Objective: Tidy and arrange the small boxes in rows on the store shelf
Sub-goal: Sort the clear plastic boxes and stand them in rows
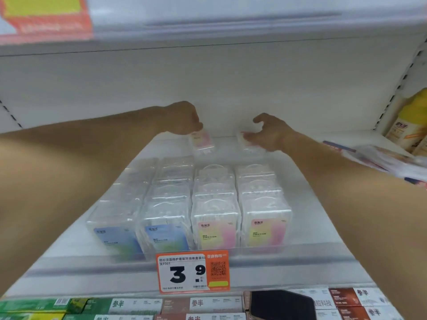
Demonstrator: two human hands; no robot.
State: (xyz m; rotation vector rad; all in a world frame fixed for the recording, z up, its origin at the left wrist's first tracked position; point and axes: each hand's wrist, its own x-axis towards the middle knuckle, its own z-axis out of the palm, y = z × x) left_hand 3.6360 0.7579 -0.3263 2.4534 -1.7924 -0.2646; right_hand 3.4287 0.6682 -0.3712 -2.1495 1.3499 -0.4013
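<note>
Clear small boxes stand in several rows at the front of the white shelf (318, 227): blue-labelled boxes (161, 236) on the left, pink-and-yellow ones (216, 232) on the right. Far back, my left hand (184, 118) pinches the top of a loose pink-labelled box (201, 140). My right hand (268, 132) curls its fingers round a second pink-labelled box (246, 140) at the back, partly hiding it. Both boxes are tilted and sit behind the rows.
An orange price tag (193, 272) reading 3.9 hangs on the shelf's front rail. Yellow bottles (413, 121) and flat packets (379, 158) lie at the right. Boxed goods (198, 304) fill the shelf below. Another shelf hangs close overhead.
</note>
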